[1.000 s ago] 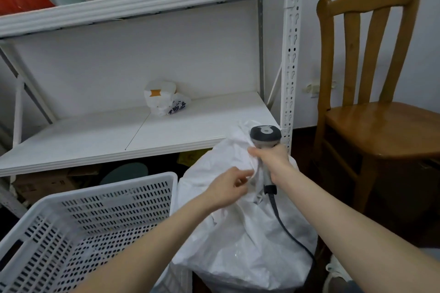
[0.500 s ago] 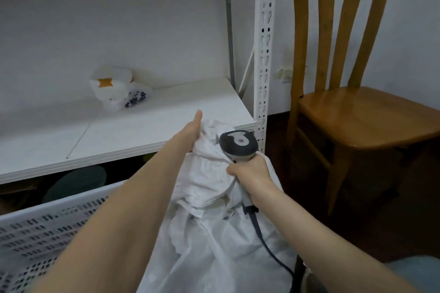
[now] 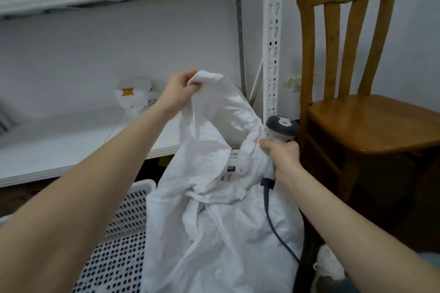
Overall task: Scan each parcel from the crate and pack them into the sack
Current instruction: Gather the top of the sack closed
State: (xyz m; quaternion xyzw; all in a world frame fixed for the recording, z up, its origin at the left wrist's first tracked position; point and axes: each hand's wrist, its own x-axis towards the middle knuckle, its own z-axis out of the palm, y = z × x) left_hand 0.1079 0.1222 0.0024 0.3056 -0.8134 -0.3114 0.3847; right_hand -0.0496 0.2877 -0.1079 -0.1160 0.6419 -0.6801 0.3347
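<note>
At the lower left stands a white plastic crate (image 3: 129, 209), its walls a stiff grid of slots and round holes; its inside is mostly hidden by the forearm. Behind it runs a flat, smooth white shelf (image 3: 71, 145), and on that, towards the back, sits a lumpy bundle in thin white plastic (image 3: 133, 97) with an orange patch.

The left hand (image 3: 178, 93) is raised above the shelf, fingers curled, pinching the soft crumpled rim of the sack (image 3: 214, 233). The sack is white woven fabric, matte and heavily creased, standing just right of the crate with its mouth pulled open. Inside the mouth shows a parcel (image 3: 232, 164), a pale surface with a printed label; its shape cannot be made out.

The right hand (image 3: 282, 159) grips the pale handle of the scanner (image 3: 282, 129), whose rounded dark-grey head points up; a fold of sack bunches against the thumb. A smooth dark cable (image 3: 273, 226) trails down. Further right stand a perforated white steel post (image 3: 271, 43) and a glossy wooden chair (image 3: 371, 121) with slats.
</note>
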